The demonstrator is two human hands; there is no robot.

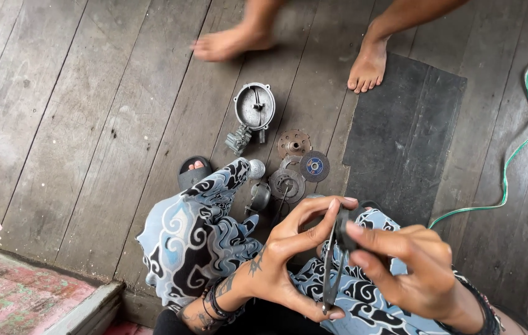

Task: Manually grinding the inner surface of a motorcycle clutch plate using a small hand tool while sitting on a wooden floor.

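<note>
My left hand [292, 257] and my right hand [410, 270] meet above my lap, over blue, black and white patterned trousers [198, 239]. Together they hold a thin dark metal tool or part [333, 263], like a slim ring or clamp. My left fingers pinch its top and bottom, and my right thumb and forefinger press its upper end. On the wooden floor [90, 124] ahead lie several machine parts: a round grey housing cover [254, 107], a rusty perforated disc [293, 143], a blue-centred disc [315, 166] and a grey toothed plate [286, 185].
Another person's bare feet [230, 42] [368, 65] stand at the top. A dark rubber mat [403, 136] lies to the right, with a green cable [512, 155] beyond it. My foot in a dark sandal [194, 170] shows left of the parts. A pink painted ledge [22, 298] is at bottom left.
</note>
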